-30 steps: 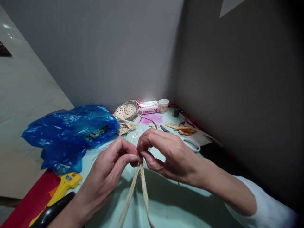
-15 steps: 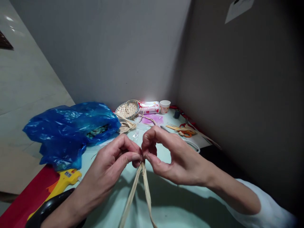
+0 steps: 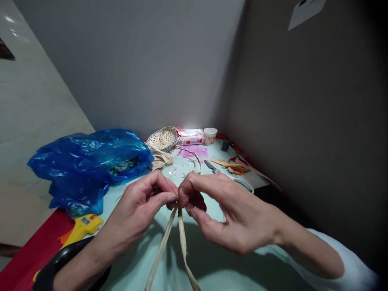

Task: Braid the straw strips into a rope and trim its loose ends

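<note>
Two pale raffia strands (image 3: 182, 238) hang down from between my fingertips toward the table's near edge. My left hand (image 3: 142, 208) pinches their upper end between thumb and index finger. Right beside it, my right hand (image 3: 226, 210) has its curled index finger touching the top of the strands, with the thumb tip a little lower, close to the right strand. What lies exactly between the fingertips is hidden. The strands are held above the pale green tabletop (image 3: 212, 268).
A blue plastic bag (image 3: 87, 161) and a yellow glue gun (image 3: 83, 228) lie at left. Toward the back stand a woven basket (image 3: 163, 139), a tissue pack (image 3: 190, 137) and a paper cup (image 3: 210, 136). Orange-handled scissors (image 3: 238, 170) and a grey blade (image 3: 210, 165) lie right of centre.
My right hand has moved slightly down, its thumb dropping away from the index fingertip, uncovering the grey blade behind. My left hand keeps its pinch, shifted a little left.
</note>
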A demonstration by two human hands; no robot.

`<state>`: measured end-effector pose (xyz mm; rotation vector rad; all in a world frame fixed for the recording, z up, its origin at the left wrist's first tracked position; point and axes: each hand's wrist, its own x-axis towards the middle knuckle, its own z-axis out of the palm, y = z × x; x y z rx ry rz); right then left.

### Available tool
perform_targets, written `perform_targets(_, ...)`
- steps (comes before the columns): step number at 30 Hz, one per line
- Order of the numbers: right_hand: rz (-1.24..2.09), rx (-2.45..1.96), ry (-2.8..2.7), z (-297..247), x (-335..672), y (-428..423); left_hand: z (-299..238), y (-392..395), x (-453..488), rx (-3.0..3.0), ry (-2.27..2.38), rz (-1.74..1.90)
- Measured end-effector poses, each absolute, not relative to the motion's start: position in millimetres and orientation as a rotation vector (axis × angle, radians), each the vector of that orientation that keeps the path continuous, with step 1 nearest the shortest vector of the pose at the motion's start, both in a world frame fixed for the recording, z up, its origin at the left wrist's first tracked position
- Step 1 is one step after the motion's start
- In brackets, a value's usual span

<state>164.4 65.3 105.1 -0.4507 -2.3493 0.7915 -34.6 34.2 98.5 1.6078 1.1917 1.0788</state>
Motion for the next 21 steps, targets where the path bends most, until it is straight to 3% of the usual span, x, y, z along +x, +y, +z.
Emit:
perform_targets(8, 1.464, -0.563, -2.133, 87.2, 167.8, 95.2, 98.2, 34.1, -34.9, 1.703, 1.186, 1.102)
perform_targets(21, 1.675, -0.467, -1.928, 88.5, 161.9, 92.7, 90.4, 20.2, -38.5, 2.323, 1.248, 1.090)
